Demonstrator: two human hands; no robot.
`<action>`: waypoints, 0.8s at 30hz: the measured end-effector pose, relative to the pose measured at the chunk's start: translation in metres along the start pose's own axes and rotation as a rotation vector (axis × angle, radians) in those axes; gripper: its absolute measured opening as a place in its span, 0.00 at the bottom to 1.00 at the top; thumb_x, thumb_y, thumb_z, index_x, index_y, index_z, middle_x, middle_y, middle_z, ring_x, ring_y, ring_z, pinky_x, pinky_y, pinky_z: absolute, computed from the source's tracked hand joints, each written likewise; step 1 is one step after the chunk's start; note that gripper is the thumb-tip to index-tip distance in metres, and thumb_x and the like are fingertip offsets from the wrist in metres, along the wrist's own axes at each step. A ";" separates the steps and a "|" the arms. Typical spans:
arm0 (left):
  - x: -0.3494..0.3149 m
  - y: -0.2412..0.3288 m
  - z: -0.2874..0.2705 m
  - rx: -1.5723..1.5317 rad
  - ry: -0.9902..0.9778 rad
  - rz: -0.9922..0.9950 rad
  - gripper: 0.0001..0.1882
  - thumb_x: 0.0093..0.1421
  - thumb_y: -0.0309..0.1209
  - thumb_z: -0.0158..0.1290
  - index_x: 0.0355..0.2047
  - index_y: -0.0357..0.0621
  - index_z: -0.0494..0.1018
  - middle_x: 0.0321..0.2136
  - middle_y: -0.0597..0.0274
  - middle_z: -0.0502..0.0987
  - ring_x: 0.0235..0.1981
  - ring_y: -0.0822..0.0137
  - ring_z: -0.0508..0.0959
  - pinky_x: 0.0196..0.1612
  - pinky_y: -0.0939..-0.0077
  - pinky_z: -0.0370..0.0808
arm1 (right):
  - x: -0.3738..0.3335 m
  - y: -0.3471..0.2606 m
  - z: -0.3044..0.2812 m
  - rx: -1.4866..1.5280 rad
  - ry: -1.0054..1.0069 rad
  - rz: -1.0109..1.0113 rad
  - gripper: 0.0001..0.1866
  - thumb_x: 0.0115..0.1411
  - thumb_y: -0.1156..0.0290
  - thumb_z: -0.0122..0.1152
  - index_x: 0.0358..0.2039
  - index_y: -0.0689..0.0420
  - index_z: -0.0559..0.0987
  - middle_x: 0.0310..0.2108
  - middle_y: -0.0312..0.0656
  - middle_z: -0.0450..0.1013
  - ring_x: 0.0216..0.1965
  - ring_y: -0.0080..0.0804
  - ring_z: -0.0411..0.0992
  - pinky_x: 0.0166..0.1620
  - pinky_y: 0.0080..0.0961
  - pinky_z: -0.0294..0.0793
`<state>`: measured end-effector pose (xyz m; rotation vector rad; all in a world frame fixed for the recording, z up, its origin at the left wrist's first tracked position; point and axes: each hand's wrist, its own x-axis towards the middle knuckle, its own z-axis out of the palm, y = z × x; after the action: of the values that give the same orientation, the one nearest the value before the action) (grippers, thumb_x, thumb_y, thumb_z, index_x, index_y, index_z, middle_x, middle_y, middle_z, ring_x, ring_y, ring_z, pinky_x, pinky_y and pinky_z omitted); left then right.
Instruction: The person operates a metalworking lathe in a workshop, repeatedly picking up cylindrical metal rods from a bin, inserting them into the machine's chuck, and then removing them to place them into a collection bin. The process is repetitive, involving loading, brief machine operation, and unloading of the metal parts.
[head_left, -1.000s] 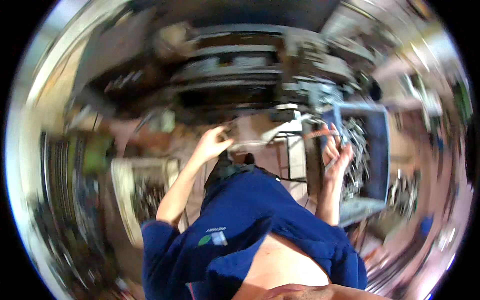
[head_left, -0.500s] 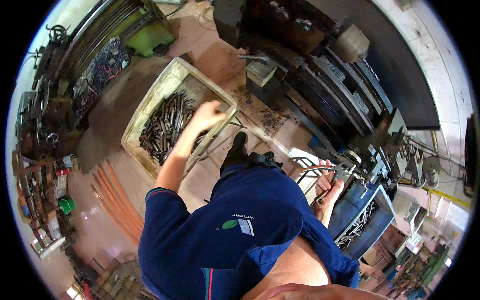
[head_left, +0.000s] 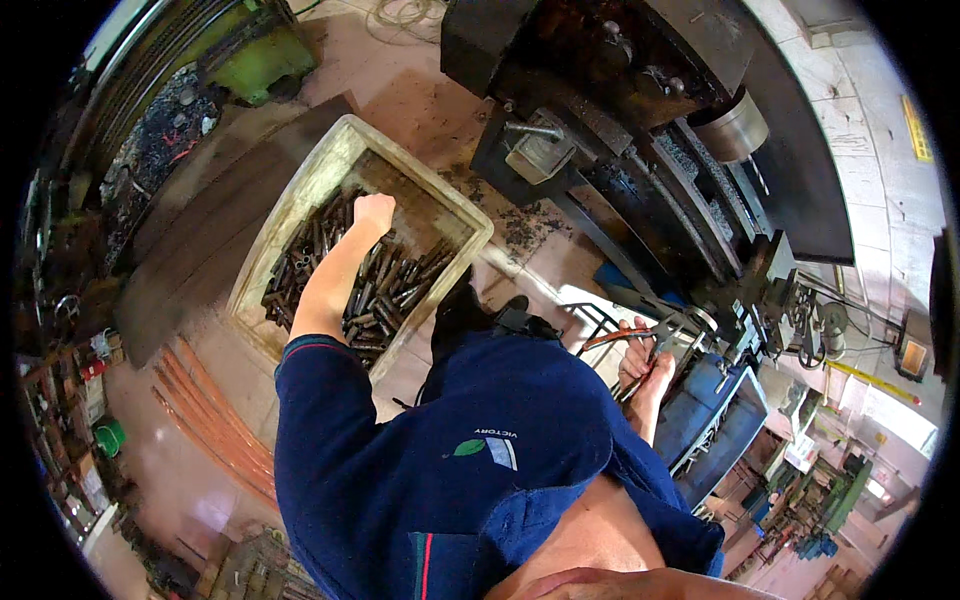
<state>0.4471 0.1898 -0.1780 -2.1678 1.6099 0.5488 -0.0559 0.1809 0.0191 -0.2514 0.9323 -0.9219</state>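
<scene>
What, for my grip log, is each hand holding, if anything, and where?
Right hand: a plier-like tool, seemingly by its handles. Left hand, over metal pieces: cannot be told.

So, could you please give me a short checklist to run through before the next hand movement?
1. Left hand within the outline of the cream rectangular plastic bin: ok.
2. Dark cylindrical metal pieces present in that bin: ok, a loose pile in mixed directions.
3. Left hand's grip on a piece: cannot tell, the fingertips are hidden.
4. Right hand free: not ok, it holds a metal tool with a curved orange handle.
5. Tool empty at its working end: cannot tell, too small and crowded there.
6. Right hand clear of the blue rectangular plastic bin: cannot tell, the two lie close together in this view.
</scene>
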 end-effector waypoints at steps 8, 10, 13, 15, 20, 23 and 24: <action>0.018 -0.001 0.023 0.124 0.001 0.151 0.07 0.47 0.25 0.50 0.25 0.45 0.78 0.28 0.59 0.78 0.33 0.62 0.78 0.33 0.68 0.74 | -0.012 0.006 0.000 0.056 0.052 0.035 0.28 0.48 0.63 0.47 0.50 0.63 0.64 0.23 0.29 0.60 0.13 0.13 0.50 0.16 0.10 0.52; 0.008 -0.002 0.008 0.130 0.022 0.187 0.06 0.47 0.26 0.50 0.23 0.46 0.77 0.28 0.59 0.78 0.32 0.61 0.78 0.32 0.68 0.74 | -0.010 0.006 -0.009 0.080 -0.040 0.039 0.27 0.49 0.64 0.46 0.50 0.63 0.64 0.25 0.31 0.64 0.14 0.13 0.50 0.16 0.10 0.52; -0.016 -0.008 -0.019 0.065 0.098 0.064 0.05 0.46 0.27 0.51 0.22 0.48 0.77 0.27 0.59 0.78 0.31 0.60 0.78 0.31 0.66 0.74 | -0.007 0.004 -0.011 0.062 0.015 0.020 0.25 0.51 0.64 0.45 0.49 0.63 0.65 0.34 0.42 0.70 0.14 0.13 0.50 0.16 0.11 0.51; -0.030 -0.019 -0.019 -0.141 0.269 -0.096 0.08 0.45 0.33 0.51 0.20 0.41 0.74 0.24 0.52 0.77 0.30 0.54 0.77 0.32 0.62 0.74 | -0.004 0.000 -0.014 -0.016 -0.021 0.006 0.24 0.52 0.64 0.45 0.48 0.63 0.66 0.37 0.45 0.70 0.14 0.13 0.50 0.17 0.11 0.51; -0.090 -0.018 -0.069 -1.343 0.447 -0.167 0.12 0.49 0.30 0.53 0.29 0.30 0.72 0.22 0.51 0.76 0.21 0.63 0.78 0.26 0.75 0.73 | 0.006 -0.005 0.000 -0.054 -0.163 -0.040 0.17 0.52 0.70 0.50 0.42 0.63 0.67 0.41 0.52 0.70 0.13 0.14 0.49 0.16 0.11 0.50; -0.136 0.029 -0.131 -1.768 0.494 -0.007 0.10 0.52 0.27 0.52 0.32 0.31 0.71 0.22 0.53 0.76 0.21 0.66 0.77 0.25 0.80 0.72 | 0.014 -0.018 0.038 -0.355 -0.158 0.038 0.17 0.49 0.76 0.47 0.41 0.64 0.68 0.39 0.50 0.71 0.12 0.14 0.50 0.14 0.13 0.48; -0.143 0.044 -0.145 -1.816 0.478 0.079 0.10 0.52 0.27 0.52 0.32 0.30 0.71 0.22 0.53 0.76 0.21 0.66 0.77 0.25 0.80 0.72 | 0.020 -0.021 0.043 -0.417 -0.232 0.064 0.18 0.47 0.77 0.46 0.42 0.64 0.68 0.39 0.49 0.71 0.11 0.13 0.51 0.14 0.13 0.48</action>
<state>0.3792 0.2180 0.0169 -3.5376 1.4209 2.3201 -0.0296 0.1451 0.0447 -0.6666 0.9039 -0.6163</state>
